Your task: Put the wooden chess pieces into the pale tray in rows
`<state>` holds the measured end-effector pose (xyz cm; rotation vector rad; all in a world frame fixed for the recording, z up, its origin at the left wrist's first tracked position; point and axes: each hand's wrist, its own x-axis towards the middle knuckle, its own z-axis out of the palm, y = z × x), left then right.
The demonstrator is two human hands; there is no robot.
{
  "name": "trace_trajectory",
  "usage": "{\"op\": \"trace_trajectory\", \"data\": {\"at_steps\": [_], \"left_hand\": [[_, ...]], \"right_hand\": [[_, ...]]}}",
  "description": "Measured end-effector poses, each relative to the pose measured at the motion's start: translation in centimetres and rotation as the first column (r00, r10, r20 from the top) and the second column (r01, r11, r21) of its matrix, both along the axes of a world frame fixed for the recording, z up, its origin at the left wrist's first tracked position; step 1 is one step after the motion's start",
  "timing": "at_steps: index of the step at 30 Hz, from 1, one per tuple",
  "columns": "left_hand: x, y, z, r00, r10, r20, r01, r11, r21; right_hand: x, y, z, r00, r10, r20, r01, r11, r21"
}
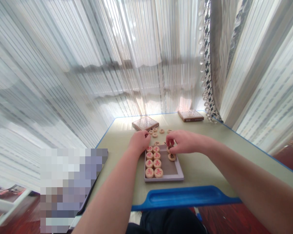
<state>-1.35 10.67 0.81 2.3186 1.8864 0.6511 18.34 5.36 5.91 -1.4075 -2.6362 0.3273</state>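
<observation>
Our right hand (185,142) has its fingers at a black-marked disc (168,149) inside the shallow tray (164,179) on our table (122,156); we cannot tell if they grip it. Our left hand (139,142) curls by the tray's far-left corner, its grasp unclear to us. 8 red-marked discs (157,163) stand in 2 columns.

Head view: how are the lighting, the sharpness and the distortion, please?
In the head view, daylight comes through the sheer white striped curtains, stretched toward the edges; in the head view's lower middle, the cream round pieces with red characters are readable, the cream round pieces with black characters farther back look small and soft; at the head view's lower left, a pixelated patch hides detail.
</observation>
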Motion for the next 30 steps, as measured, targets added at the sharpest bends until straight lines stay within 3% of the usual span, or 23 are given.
{"op": "trace_trajectory", "data": {"at_steps": [24,27,30], "left_hand": [[0.0,0.1,-0.2,1.000,-0.005,0.011,0.005,1.000,0.013],[0.0,0.1,-0.1,1.000,-0.010,0.018,0.010,1.000,0.011],[0.0,-0.1,0.1,1.000,-0.005,0.021,0.005,1.000,0.008]], "right_hand": [[-0.1,-0.1,0.2,0.999,-0.047,0.001,0.047,0.999,-0.011],[0.5,0.9,0.0,0.992,-0.120,-0.028,0.121,0.992,0.045],[1.8,2.5,-0.6,0.965,-0.260,-0.024,0.260,0.948,0.185]]}}
